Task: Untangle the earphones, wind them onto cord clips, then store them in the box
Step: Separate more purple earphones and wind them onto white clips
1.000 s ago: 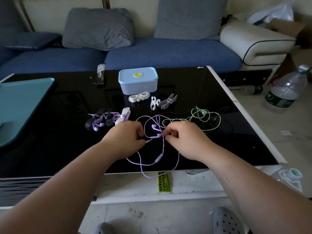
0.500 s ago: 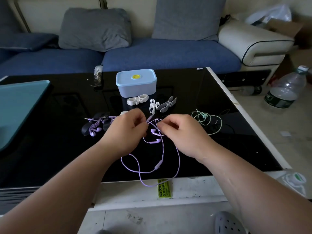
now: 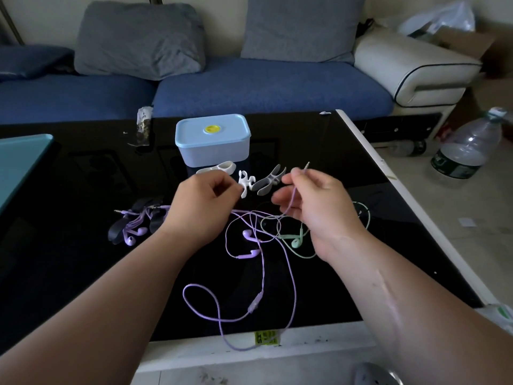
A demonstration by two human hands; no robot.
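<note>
While the right hand (image 3: 313,201) pinches the plug end of the loose purple earphones (image 3: 248,255) in its grip, held just above the tabletop (image 3: 69,190), the left hand (image 3: 202,201) is curled over the same cord (whether its grip truly pinches it, I cannot tell). The task looks at an early stage. One purple bundle (image 3: 133,229), left of the left grip, is already wound on dark clips. The loose purple set loops through one green set (image 3: 297,241) beneath the right grip. Three white cord clips (image 3: 245,182) lie unused just beyond both grips. One box (image 3: 212,140) stands behind them with its lid on, so untangling, winding and storing remain.
</note>
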